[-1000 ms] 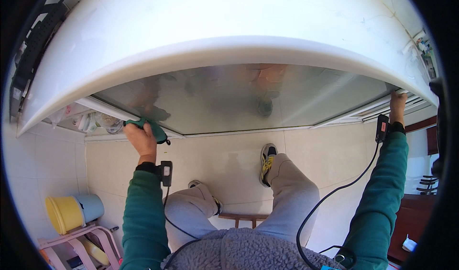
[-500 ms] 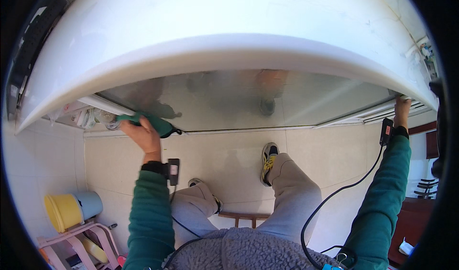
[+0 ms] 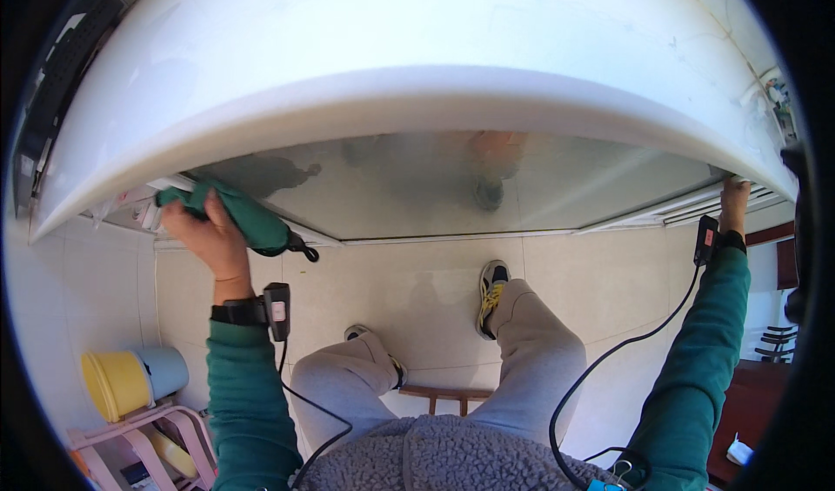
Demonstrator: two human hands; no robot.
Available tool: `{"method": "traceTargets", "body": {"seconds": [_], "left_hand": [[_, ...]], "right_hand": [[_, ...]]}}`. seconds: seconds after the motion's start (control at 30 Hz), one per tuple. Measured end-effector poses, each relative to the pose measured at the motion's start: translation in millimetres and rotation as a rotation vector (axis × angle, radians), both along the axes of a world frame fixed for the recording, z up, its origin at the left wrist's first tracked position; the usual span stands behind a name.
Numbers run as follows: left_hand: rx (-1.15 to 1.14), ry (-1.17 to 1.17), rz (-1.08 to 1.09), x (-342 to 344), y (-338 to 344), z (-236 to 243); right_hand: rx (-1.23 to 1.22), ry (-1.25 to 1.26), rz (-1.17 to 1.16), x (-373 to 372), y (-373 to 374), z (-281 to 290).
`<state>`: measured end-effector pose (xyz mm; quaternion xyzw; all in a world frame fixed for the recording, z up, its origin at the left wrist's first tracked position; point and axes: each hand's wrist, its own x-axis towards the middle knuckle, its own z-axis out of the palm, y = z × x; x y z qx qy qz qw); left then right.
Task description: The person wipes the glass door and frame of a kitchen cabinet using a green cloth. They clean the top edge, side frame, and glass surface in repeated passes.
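Note:
My left hand (image 3: 209,239) is closed round a green folding umbrella (image 3: 248,215) with a black end and strap loop. The umbrella lies slantwise under the counter's left front edge, next to the white frame of the glass door panel (image 3: 391,187). My fingertips are partly hidden by the green fabric and slightly blurred. At the far right, my right hand (image 3: 735,202) reaches up to the panel's right end, its fingers bent over a white edge (image 3: 739,179) under the countertop. Their tips are mostly out of sight.
Above the panel stretches a white countertop (image 3: 435,30). Packaged goods (image 3: 143,211) show in the opening at the left. A yellow bucket (image 3: 113,385) and a blue one (image 3: 163,374) rest on a pink rack (image 3: 174,426). A wooden stool (image 3: 439,395) sits beneath me.
My left hand has moved left with the green umbrella, and more of the umbrella shows in front of the panel. My right hand has stayed at the right end.

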<state>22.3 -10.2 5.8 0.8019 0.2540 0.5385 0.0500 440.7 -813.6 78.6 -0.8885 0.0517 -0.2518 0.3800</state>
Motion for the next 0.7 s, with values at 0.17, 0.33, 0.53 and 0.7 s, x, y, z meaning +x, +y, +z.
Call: {"method": "traceTargets", "body": {"seconds": [0.17,0.33,0.53,0.7], "left_hand": [[-0.208,0.145,-0.010,4,-24,-83],[-0.268,0.208,-0.031,3,-28,-102],[-0.083,0.217,0.017,-4,1,-13],[-0.049,-0.103,-0.124,8,3,67]], "right_hand": [[-0.011,0.044,-0.025,-4,3,3],[-0.108,-0.027,-0.009,-2,0,0],[-0.060,-0.013,-0.011,1,-1,1],[0.065,0.035,0.043,-12,8,8]]}}
